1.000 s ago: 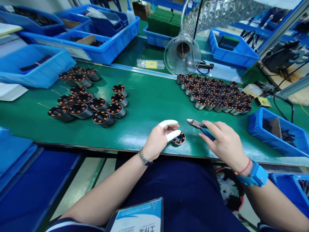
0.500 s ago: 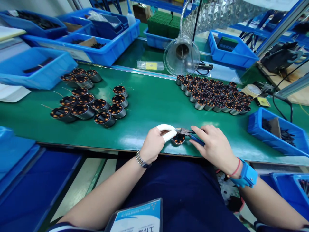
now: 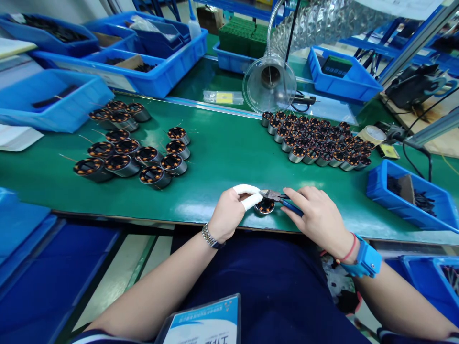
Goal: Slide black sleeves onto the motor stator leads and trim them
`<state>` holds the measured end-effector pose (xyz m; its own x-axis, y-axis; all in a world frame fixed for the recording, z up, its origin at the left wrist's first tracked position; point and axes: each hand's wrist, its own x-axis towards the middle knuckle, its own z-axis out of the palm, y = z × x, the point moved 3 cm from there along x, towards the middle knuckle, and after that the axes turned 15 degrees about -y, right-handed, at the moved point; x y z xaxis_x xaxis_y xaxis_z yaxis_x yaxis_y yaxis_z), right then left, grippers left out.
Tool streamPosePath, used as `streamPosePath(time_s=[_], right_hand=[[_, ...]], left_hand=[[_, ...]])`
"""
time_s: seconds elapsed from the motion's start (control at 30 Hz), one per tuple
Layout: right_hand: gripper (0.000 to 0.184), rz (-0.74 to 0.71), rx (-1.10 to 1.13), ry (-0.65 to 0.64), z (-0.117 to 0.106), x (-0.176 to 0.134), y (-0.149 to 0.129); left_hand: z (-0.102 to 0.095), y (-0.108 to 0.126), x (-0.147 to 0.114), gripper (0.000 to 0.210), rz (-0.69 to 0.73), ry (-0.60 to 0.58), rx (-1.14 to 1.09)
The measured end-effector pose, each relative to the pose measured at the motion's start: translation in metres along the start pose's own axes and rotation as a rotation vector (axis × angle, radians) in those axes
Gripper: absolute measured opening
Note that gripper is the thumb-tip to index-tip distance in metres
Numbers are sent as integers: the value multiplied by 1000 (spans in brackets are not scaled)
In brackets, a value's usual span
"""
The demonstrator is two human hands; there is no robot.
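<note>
Close to the bench's front edge stands a motor stator (image 3: 264,207), a short metal ring with copper windings inside. Just above it, my right hand (image 3: 317,212) is closed around blue-handled cutting pliers (image 3: 274,195), whose jaws point left. My left hand (image 3: 231,208), with white covers on thumb and forefinger, pinches at the tip of the jaws. What lies between those fingertips is too small to make out. The pliers partly hide the stator's top.
Loosely grouped stators (image 3: 122,165) with wire ends sticking out stand at left. A tight block of stators (image 3: 317,138) is at right, beside a blue parts bin (image 3: 412,215). A clear fume funnel (image 3: 269,86) hangs at the back, near a large blue tray (image 3: 161,79).
Hands, pliers and stator hold almost the same place. The whole view has shifted very slightly.
</note>
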<state>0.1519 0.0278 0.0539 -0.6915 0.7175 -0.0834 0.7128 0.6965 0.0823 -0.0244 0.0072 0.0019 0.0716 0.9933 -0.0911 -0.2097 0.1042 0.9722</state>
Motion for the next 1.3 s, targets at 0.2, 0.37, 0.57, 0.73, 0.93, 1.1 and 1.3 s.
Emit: streamPosePath(time_s=[0.2, 0.37, 0.57, 0.73, 0.93, 1.1, 1.3], right_hand=[[38, 2, 30, 95, -2, -3, 4], [40, 153, -53, -3, 0, -13, 36], [38, 138, -163, -142, 5, -16, 52], [41, 238, -146, -96, 16, -28, 79], [46, 387, -138, -43, 52, -65, 132], [49, 402, -86, 44, 75, -86, 153], [50, 320, -8, 204, 88, -85, 158]], left_hand=[[-2, 3, -1, 14, 44, -13, 131], [-5, 8, -26, 28, 299, 84, 798], [13, 0, -31, 25, 263, -169, 1450], [3, 18, 17, 24, 166, -157, 1520], [-10, 40, 120, 29, 28, -57, 1488], [3, 33, 170, 27, 68, -68, 1498], [12, 25, 154, 48, 111, -78, 1494]])
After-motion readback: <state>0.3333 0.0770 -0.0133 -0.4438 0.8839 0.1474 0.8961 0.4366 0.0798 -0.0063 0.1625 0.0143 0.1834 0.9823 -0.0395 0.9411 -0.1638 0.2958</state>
